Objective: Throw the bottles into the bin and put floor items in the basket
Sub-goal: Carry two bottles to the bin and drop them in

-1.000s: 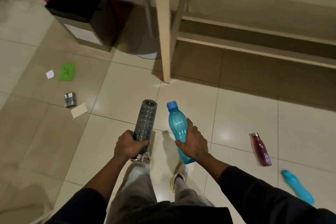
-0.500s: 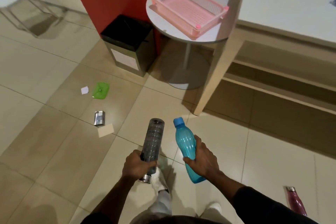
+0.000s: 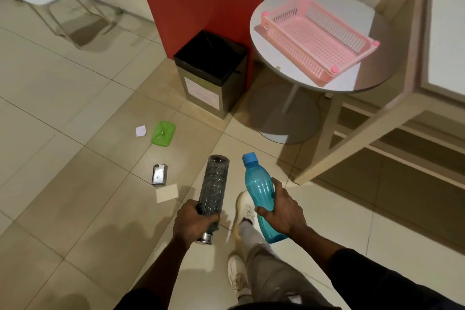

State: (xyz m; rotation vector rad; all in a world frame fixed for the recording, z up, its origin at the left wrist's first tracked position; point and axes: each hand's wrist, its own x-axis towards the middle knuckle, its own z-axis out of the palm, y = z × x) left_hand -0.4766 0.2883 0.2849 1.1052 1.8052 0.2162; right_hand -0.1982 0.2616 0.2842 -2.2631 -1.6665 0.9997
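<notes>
A: Grip status? Landmark is the bin (image 3: 211,70).

B: Left hand (image 3: 192,221) is wrapped closed around the lower end of the smoky grey bottle (image 3: 214,189). Right hand (image 3: 279,209) is clamped on the body of the turquoise bottle (image 3: 259,189), blue cap pointing toward the bin. Both bottles are carried well short of the bin, on its near side, probably one per hand so both go in on a single trip.

A: Appearance?

B: The grey one is ribbed and translucent with a metal base; the turquoise one is fluted and looks empty.

A: Floor items?

B: Green lid (image 3: 163,133), paper scrap (image 3: 141,130), metal box (image 3: 158,174) and card (image 3: 167,193) lie near-left of the bin. Pink basket (image 3: 317,38) sits on the round table (image 3: 357,83) just right of it.
</notes>
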